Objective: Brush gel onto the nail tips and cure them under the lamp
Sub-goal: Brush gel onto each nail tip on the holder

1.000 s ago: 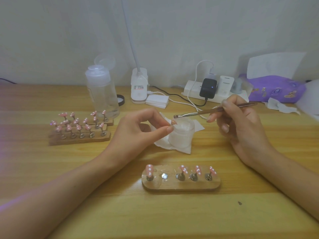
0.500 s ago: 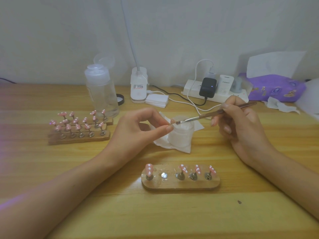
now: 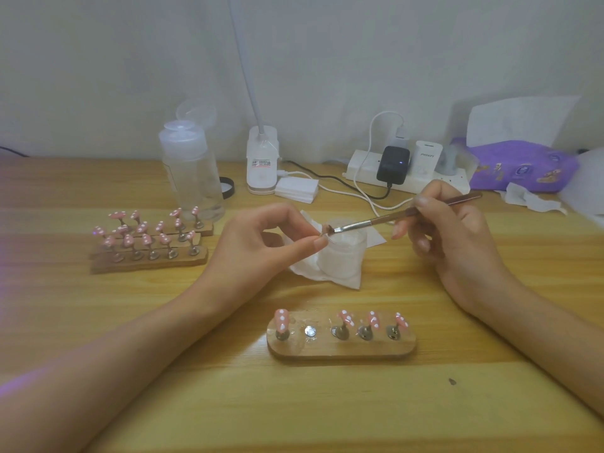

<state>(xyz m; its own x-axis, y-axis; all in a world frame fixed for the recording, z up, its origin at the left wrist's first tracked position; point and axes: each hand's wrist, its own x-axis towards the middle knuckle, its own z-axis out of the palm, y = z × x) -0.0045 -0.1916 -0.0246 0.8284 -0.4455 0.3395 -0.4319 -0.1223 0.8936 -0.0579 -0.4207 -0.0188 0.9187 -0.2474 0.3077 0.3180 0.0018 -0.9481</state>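
At mid-table, the left hand (image 3: 261, 246) is pinching a nail tip (image 3: 325, 231) over the jar (image 3: 340, 256); the right hand (image 3: 451, 230) is pinching the brush (image 3: 376, 221), stroking gel on. Next, likely curing under the far lamp (image 3: 262, 160).

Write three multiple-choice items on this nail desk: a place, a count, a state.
1. The white frosted jar stands on: A) a white tissue B) the power strip C) bare wood.
2. Pink dotted nail tips on the near oval wooden holder: A) three B) four C) five.
3. The brown-handled brush is: A) lying on the table B) standing in the jar C) held by the right hand.
A: tissue edges show around the jar. B: one slot is bare. C: the fingers pinch its handle.
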